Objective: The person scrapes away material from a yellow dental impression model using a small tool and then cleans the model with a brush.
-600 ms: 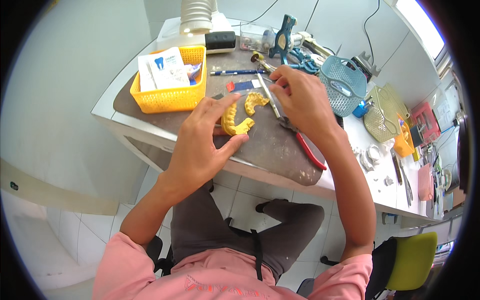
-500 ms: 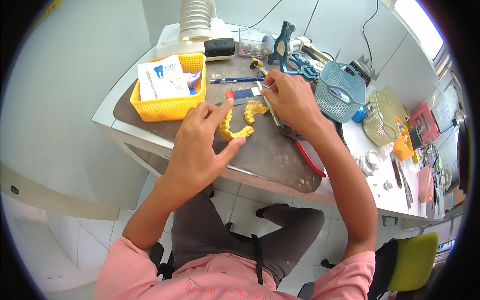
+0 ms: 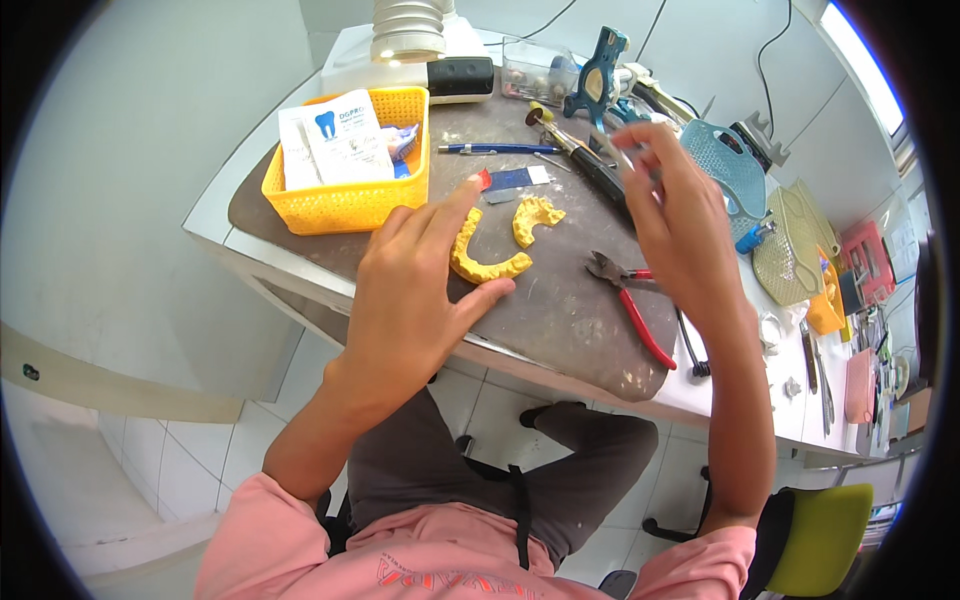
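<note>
My left hand (image 3: pixel 410 280) grips a U-shaped yellow dental cast (image 3: pixel 492 268) at the desk's front middle, fingers curved round it, hiding part. A second, smaller yellow cast (image 3: pixel 532 219) lies just beyond. My right hand (image 3: pixel 676 210) is raised at the right, fingers closed on a slim pale tool (image 3: pixel 610 148), partly blurred. Below that hand, red-handled cutters (image 3: pixel 635 320) lie on the grey mat (image 3: pixel 560 330). A dark handpiece (image 3: pixel 590 168) lies left of it. Behind the casts are a blue pen (image 3: pixel 495 149) and a small blue-and-red strip (image 3: pixel 510 179).
A yellow basket (image 3: pixel 330 210) with packets stands back left, beside a white extractor hose (image 3: pixel 408 25). At the back right are a teal articulator (image 3: pixel 597 75) and a blue basket (image 3: pixel 735 180). Further right, olive (image 3: pixel 785 260) and orange baskets, plaster pieces and knives crowd the white counter.
My right hand has lifted the slim pale tool from beside the cutters and moved it right, uncovering the handpiece and cutters. My left hand has stayed around the U-shaped cast.
</note>
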Available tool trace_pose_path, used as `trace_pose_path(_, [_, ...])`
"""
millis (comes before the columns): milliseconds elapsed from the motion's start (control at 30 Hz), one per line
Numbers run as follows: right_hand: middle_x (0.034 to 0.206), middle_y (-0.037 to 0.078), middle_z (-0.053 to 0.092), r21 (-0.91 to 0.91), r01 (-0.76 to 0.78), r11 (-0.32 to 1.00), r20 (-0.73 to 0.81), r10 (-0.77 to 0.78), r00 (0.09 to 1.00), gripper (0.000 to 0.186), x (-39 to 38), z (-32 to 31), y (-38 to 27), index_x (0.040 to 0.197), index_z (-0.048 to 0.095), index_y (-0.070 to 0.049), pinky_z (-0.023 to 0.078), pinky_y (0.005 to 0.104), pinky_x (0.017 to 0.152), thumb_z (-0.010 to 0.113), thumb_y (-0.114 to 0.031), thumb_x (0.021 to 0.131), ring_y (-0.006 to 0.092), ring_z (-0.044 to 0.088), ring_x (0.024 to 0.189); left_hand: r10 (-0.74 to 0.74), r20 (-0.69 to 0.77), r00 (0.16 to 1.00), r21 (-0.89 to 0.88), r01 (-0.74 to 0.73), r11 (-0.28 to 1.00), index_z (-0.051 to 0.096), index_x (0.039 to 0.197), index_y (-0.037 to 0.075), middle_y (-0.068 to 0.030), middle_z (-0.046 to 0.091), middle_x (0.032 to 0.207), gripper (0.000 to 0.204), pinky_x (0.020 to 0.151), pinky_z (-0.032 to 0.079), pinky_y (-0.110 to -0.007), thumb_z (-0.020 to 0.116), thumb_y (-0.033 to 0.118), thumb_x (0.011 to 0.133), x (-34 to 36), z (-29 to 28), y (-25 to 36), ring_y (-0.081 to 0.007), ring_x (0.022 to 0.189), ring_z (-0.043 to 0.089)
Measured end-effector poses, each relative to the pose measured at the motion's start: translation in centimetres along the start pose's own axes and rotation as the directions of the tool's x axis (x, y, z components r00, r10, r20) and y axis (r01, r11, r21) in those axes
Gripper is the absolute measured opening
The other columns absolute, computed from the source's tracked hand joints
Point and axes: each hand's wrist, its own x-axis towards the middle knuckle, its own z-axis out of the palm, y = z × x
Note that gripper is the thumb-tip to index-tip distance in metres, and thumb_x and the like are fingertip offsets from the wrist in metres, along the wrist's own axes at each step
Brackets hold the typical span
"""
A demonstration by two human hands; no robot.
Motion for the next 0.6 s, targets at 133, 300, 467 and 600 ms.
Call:
trace_pose_path(133, [0.092,0.011,0.068,0.259,-0.15,0.954,0.087,0.132,0.987,0.02,-4.8,-1.7,-1.1,0.117,0.065,-0.003,0.05,0.0311,0.067,0.063,-0.003,0.097,0.0184,0.067,0.076,0.085,-0.039,0.996,-0.486,-0.093,0.869,0.052,0.151,0.007,-0.013,0.067,0.127,0.088,0.096,0.055,-0.036,0.091,0.012,0.072,-0.5,0.4,0.2,-0.0235,0.108,0.068])
trace_pose_path(300, [0.092,0.012,0.072,0.253,-0.043,0.967,0.078,0.024,0.997,0.017,-8.1,-1.9,-0.8,0.114,0.069,-0.002,0.052,0.0315,0.063,0.065,-0.001,0.097,0.0186,0.068,0.071,0.215,0.144,0.966,-0.588,-0.091,0.804,0.056,0.147,0.004,-0.0116,0.061,0.132,0.08,0.102,0.054,-0.033,0.079,-0.002,0.07,0.3,0.2,0.9,-0.0195,0.117,0.065])
trace_pose_path(467, [0.084,0.01,0.067,0.221,0.134,0.966,0.09,-0.157,0.984,0.028,-8.5,-0.3,-0.1,0.117,0.071,-0.008,0.052,0.037,0.058,0.067,0.0,0.091,0.0282,0.067,0.065,0.225,0.217,0.95,-0.694,-0.012,0.72,0.057,0.145,0.005,-0.0123,0.059,0.132,0.077,0.102,0.055,-0.033,0.073,-0.002,0.07,0.6,0.6,0.0,-0.0204,0.115,0.064])
trace_pose_path(600, [0.083,0.009,0.065,0.183,0.131,0.974,0.17,-0.162,0.972,0.03,-8.3,0.1,-0.1,0.118,0.071,-0.01,0.051,0.0374,0.057,0.068,0.0,0.089,0.026,0.066,0.063,0.278,0.263,0.924,-0.598,-0.07,0.798,0.058,0.145,0.006,-0.0127,0.058,0.132,0.078,0.099,0.054,-0.034,0.07,0.001,0.068,1.3,-0.9,0.4,-0.0222,0.115,0.061])
